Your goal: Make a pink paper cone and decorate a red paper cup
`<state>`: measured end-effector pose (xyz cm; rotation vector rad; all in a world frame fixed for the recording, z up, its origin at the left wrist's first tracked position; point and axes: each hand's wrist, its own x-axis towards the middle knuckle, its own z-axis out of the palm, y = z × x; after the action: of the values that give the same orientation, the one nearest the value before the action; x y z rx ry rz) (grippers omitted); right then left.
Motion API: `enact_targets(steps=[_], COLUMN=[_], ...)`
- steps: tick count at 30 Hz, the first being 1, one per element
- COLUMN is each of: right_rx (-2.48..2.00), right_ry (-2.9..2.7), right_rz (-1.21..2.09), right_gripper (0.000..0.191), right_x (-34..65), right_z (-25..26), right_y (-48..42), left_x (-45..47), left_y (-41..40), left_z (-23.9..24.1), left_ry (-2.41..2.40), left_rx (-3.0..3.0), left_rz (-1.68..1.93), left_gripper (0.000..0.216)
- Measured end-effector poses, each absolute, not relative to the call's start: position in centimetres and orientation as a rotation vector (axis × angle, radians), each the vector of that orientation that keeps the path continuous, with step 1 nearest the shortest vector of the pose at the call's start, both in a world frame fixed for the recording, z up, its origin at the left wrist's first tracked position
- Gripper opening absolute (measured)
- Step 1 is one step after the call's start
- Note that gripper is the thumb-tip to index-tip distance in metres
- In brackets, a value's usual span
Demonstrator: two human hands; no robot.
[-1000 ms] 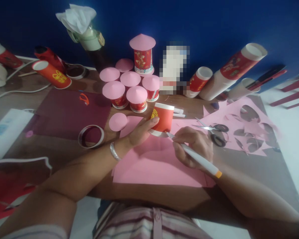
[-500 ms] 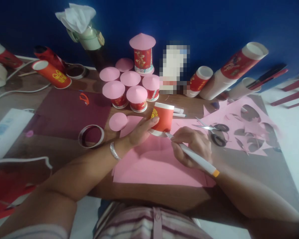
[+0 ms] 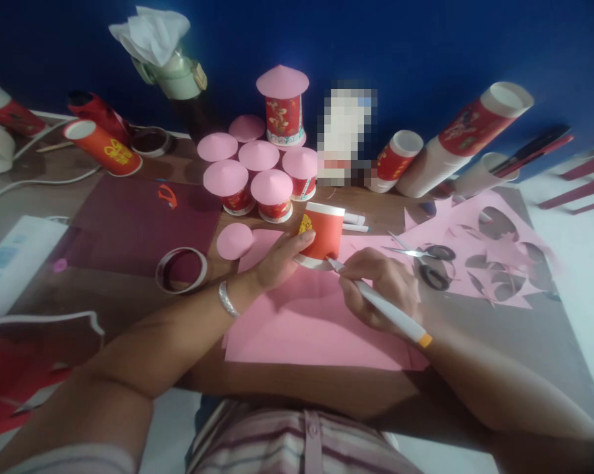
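"So, what had just changed?"

"Not much! The pen (image 3: pixel 393 315) had shifted a bit to the left, back end and all, and the tube (image 3: pixel 326 230) had hardly moved. I think that meant the pen was at careful work on the low white rim. I couldn't tell if it left a mark."

"Who held what?"

"The left hand (image 3: pixel 282 257) was curled round the tube, thumb on its red front. The right hand (image 3: pixel 383 286) pinched the pen, with the tip by the rim."

"And where was the tube?"

"It stood up over the far part of the pink paper (image 3: pixel 301 336), in the middle of the counter (image 3: pixel 228 380). I couldn't see if it touched down."

"What else was on there?"

"Little red tubes with pink hats (image 3: pixel 272 187) stood behind it. Scissors (image 3: pixel 410 253) lay to the right, near a pink sheet (image 3: pixel 459 288) full of holes. A ring (image 3: pixel 204 268) lay on the left, and a bottle (image 3: pixel 176 89) stood farther back."

"And the room?"

"It had a dark blue wall (image 3: pixel 425 46) and a pale floor (image 3: pixel 573 289)."
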<state>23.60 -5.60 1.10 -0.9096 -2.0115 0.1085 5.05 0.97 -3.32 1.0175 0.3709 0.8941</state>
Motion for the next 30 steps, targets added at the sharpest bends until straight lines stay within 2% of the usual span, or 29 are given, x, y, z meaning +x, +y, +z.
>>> enact_targets(steps=[30], right_rx=[-0.904], right_ry=[-2.005], right_rz=[0.118], right_gripper=[0.014], right_x=[23.75], right_z=[1.09], right_y=[-5.83], left_x=[4.95], left_y=[0.98], left_z=[-3.5], left_ry=[0.443], left_rx=[0.971], left_rz=[0.877], left_gripper=[0.043])
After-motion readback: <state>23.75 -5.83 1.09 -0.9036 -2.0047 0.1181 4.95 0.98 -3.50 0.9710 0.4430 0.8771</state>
